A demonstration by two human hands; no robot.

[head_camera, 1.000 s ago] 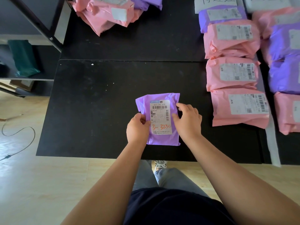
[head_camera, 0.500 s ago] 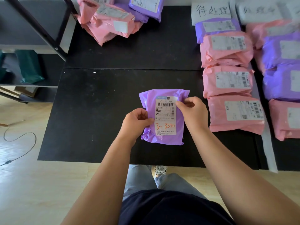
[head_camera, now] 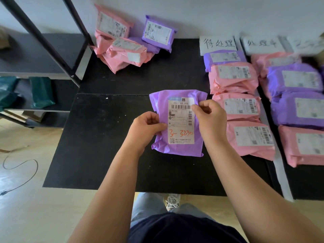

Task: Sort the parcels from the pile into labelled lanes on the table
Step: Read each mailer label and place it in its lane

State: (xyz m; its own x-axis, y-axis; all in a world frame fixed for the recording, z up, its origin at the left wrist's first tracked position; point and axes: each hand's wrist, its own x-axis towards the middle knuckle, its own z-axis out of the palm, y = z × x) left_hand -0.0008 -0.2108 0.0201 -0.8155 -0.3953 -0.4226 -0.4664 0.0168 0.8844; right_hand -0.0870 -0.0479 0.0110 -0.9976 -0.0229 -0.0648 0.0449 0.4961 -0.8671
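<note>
The purple parcel (head_camera: 178, 123) farther forward now

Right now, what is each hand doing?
Left hand: grips the purple parcel at its left edge.
Right hand: pinches the same parcel's right side.

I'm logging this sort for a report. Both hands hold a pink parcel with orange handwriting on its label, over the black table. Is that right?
Not quite. The head view shows that the parcel held by the left hand and right hand is purple, not pink. The rest holds: orange handwriting on its label, over the black table.
</note>
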